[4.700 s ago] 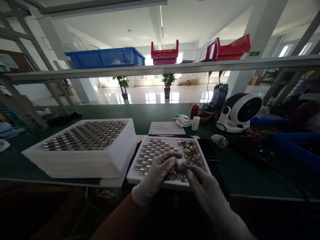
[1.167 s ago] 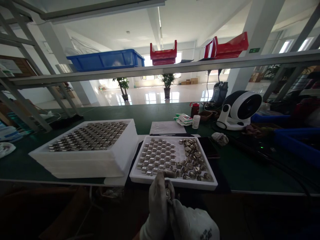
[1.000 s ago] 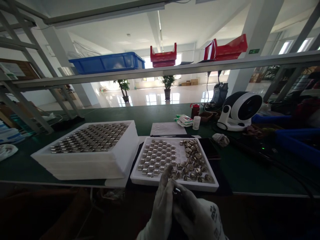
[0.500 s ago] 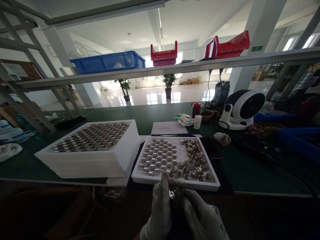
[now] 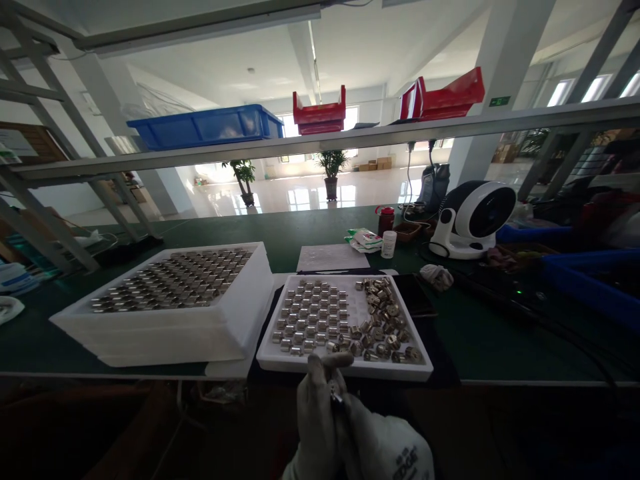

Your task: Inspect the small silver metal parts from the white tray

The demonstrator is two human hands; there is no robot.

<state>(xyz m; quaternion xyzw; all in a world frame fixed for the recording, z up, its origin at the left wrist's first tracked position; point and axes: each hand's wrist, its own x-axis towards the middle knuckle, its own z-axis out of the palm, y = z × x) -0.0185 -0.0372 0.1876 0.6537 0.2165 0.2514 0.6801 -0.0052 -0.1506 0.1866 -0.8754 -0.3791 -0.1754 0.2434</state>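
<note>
Both my hands wear white gloves and meet below the bench's front edge. My left hand stands upright with its fingers closed around a small shiny metal part. My right hand presses against it from the right and touches the same part. Just beyond them lies a white foam tray; its left half holds neat rows of small metal cylinders, its right half a loose heap of brass-coloured parts.
A taller stack of white foam trays filled with metal cylinders sits to the left. Behind are a paper sheet, a small white bottle, a white desk fan and cables. An overhead shelf carries blue and red bins.
My hands left the tray, where they were picking in the loose heap, and drew back below the bench edge. Over the last second they stay pressed together around the small part.
</note>
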